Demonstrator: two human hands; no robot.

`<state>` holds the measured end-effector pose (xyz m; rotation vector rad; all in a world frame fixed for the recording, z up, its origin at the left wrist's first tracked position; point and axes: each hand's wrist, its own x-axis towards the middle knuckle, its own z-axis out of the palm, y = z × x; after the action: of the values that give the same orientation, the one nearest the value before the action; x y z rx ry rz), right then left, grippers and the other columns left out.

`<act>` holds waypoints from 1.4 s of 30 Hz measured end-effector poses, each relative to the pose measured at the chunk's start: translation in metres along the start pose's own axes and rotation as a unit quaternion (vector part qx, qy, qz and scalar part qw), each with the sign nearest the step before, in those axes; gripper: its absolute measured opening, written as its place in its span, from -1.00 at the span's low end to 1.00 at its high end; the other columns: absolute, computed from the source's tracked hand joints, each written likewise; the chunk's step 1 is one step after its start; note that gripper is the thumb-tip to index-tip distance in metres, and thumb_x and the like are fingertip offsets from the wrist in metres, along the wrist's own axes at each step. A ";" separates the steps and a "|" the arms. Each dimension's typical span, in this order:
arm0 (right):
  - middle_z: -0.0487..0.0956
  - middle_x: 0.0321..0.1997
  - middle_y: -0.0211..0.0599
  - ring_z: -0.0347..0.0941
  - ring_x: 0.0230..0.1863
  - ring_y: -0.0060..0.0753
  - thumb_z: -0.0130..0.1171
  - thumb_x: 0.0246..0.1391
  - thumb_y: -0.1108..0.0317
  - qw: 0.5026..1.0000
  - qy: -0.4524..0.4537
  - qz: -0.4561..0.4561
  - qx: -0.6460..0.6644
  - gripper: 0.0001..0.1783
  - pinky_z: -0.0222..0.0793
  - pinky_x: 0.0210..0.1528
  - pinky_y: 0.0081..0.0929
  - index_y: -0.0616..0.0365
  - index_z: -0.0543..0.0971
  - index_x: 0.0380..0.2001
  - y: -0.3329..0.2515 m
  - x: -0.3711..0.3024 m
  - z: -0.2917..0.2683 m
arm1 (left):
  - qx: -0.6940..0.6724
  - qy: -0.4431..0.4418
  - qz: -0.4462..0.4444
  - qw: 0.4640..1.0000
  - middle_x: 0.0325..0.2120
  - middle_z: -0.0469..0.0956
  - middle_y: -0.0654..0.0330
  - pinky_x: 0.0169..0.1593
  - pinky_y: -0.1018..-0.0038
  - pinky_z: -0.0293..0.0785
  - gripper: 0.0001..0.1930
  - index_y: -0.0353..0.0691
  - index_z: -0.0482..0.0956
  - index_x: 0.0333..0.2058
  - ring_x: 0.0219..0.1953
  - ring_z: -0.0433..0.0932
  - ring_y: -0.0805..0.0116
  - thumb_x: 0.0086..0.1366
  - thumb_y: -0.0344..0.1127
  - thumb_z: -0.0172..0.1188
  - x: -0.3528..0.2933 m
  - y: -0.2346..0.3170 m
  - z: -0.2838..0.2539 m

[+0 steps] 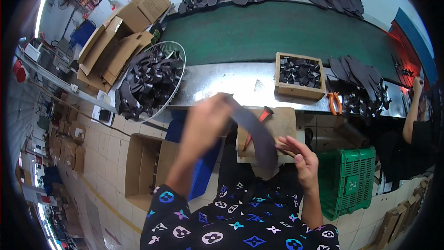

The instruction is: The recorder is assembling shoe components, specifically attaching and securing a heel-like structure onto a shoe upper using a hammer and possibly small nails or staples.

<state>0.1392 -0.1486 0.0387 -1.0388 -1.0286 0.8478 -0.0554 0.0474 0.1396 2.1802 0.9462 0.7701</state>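
Observation:
A dark grey, curved flat piece point(255, 127) hangs over a small board, slanting from upper left to lower right. My left hand point(210, 115), smeared by motion, grips its upper end. Close to the piece's lower right edge is my right hand point(303, 159), fingers stretched out and thumb apart. A thin tan stick-like thing point(285, 149) shows beside its fingers; whether the hand touches it is unclear. Behind the piece, a red-and-black hammer-like tool point(263, 115) lies on the tan-covered board point(283, 122), partly hidden.
A wooden box point(300, 93) of small black parts stands on the metal bench, with orange-handled pliers point(335, 103) nearby. Dark pieces fill a wire basket point(181, 76) at left. A green belt point(277, 30) runs behind. A green crate point(347, 176) and another person's arm point(411, 111) are at right.

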 end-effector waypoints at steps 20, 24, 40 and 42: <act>0.61 -0.25 -0.06 0.56 -0.36 -0.12 0.10 0.26 0.29 0.678 0.472 -0.149 -0.543 -0.76 0.48 -0.28 -0.28 0.22 0.54 -0.11 -0.029 0.030 -0.242 | 0.475 0.092 -0.217 0.848 -0.02 0.58 -0.08 0.14 0.11 0.39 -0.45 -0.37 0.55 -0.01 0.07 0.52 -0.09 0.16 -0.03 0.30 0.202 -0.242 -0.172; 0.59 -0.14 0.05 0.55 -0.21 0.15 0.18 0.14 0.23 0.680 0.362 -0.019 -0.638 -0.68 0.48 -0.19 -0.07 0.23 0.51 -0.14 -0.020 0.090 -0.313 | 0.438 0.080 0.086 0.891 0.17 0.44 0.03 0.35 -0.06 -0.04 -0.55 -0.23 0.50 0.08 0.23 0.36 0.01 0.34 -0.06 0.14 0.160 -0.128 -0.103; 0.37 0.18 -0.08 0.56 -0.13 -0.05 0.24 0.12 -0.06 0.746 0.111 -0.231 -0.615 -0.21 0.50 -0.13 -0.34 0.17 0.23 0.24 0.033 0.020 0.009 | -0.314 0.159 0.069 0.933 -0.29 0.48 0.32 -0.17 0.63 0.34 -0.77 -0.34 0.43 -0.09 -0.27 0.38 0.61 0.48 -0.26 0.06 -0.030 0.040 0.034; 0.38 0.15 -0.04 0.54 -0.23 0.00 0.29 0.06 -0.05 0.776 0.105 -0.141 -0.606 -0.26 0.51 -0.24 -0.27 0.12 0.30 0.18 0.067 -0.014 -0.008 | -0.348 0.125 -0.002 0.929 -0.24 0.50 0.27 -0.12 0.62 0.36 -0.72 -0.37 0.39 0.01 -0.23 0.41 0.59 0.48 -0.28 0.04 -0.041 0.019 0.045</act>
<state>0.1375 -0.1438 -0.0305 -1.9123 -1.5014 -0.3290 -0.0391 -0.0087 0.1147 1.4787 0.6506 1.1894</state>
